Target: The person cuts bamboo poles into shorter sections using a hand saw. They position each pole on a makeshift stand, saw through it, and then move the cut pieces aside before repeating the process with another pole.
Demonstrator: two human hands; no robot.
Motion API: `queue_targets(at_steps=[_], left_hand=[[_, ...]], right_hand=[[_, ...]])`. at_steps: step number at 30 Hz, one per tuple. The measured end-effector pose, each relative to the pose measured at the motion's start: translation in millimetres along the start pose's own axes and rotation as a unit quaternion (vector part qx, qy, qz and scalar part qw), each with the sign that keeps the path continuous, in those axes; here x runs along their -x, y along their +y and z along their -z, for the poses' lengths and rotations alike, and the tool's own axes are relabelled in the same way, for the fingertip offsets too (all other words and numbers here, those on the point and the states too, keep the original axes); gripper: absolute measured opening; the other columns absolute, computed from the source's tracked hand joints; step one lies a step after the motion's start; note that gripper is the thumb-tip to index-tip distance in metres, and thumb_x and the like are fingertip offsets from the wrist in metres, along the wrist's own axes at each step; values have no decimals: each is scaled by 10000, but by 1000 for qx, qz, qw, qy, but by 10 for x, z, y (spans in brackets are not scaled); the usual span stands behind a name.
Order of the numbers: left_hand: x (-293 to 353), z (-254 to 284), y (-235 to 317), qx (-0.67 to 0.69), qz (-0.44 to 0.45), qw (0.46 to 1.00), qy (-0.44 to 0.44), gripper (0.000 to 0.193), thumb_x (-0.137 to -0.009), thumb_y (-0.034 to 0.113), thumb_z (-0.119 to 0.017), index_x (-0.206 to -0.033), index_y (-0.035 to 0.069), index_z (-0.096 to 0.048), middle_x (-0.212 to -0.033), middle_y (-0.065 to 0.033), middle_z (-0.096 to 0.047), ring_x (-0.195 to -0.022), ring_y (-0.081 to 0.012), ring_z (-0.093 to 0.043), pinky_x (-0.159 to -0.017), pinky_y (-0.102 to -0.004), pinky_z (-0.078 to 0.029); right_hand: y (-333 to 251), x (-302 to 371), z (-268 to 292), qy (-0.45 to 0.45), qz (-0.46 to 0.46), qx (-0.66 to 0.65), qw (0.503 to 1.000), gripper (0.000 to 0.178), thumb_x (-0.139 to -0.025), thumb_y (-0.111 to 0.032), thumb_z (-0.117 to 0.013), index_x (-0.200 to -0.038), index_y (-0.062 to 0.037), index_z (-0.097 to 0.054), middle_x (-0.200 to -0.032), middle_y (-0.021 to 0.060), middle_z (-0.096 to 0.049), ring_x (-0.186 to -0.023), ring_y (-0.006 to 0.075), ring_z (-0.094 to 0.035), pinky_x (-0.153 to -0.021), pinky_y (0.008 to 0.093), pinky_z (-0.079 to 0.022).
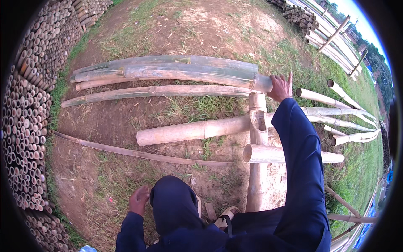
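My right hand [281,87] is stretched far forward, its fingers over the right end of a bamboo pole [263,83] and one finger pointing up. That pole lies against thicker greenish bamboo poles [189,70]. A thinner bamboo pole [168,91] runs just nearer to me. Beneath the pole ends, a notched bamboo crosspiece [257,126] lies on the ground, pointing away from me. My left hand [139,200] hangs beside my bent knee [173,203], fingers loosely curled, with nothing visible in them.
A pale bamboo pole [193,131] and a short bamboo tube [273,154] lie across the crosspiece. A split bamboo strip [138,153] rests on the dirt. More poles [331,111] extend right. Stacked bamboo [25,126] lines the left; other stacks [300,19] stand at the far right.
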State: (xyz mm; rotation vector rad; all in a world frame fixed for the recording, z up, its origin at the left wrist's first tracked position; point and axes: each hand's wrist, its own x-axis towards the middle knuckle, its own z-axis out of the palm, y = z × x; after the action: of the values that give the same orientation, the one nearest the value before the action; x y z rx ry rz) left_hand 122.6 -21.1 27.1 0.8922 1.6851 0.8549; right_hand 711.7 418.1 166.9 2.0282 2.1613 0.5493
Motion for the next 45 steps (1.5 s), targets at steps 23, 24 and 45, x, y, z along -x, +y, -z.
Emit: queue_targets(at_steps=[23,24,45], left_hand=[[-765,-3318,2428,-444,-497,692,-278,968,-734,467,-884,-1486,6,-486,-1448,-241,-569,-1372,-382,-518,-1161,-451,-405],[-890,-3524,2330,-466,-516,676,-245,1034,-696,486,-905,-1499,6,-465,-1452,-243,-559,-1369,-382,-518,-1158,-449,-408],[447,-3948,2668,-365,-207,726,-545,984,-631,655,-880,-1199,-123,-683,-1121,-265,-734,-1073,-318,-719,-977,-401,-521]], right_hand=[[706,4469,285,-7,-279,-379,882,366,-935,-304,-719,-1196,-48,-736,-761,145,-748,-764,341,-743,-730,464,-561],[611,4714,299,-74,-322,-400,855,420,-919,-335,-733,-1239,-62,-733,-894,158,-779,-872,362,-749,-823,461,-573],[357,4896,529,157,-509,-829,170,1235,-818,-715,-744,-1619,46,-192,-1570,390,-323,-1459,519,-355,-1149,636,-349]])
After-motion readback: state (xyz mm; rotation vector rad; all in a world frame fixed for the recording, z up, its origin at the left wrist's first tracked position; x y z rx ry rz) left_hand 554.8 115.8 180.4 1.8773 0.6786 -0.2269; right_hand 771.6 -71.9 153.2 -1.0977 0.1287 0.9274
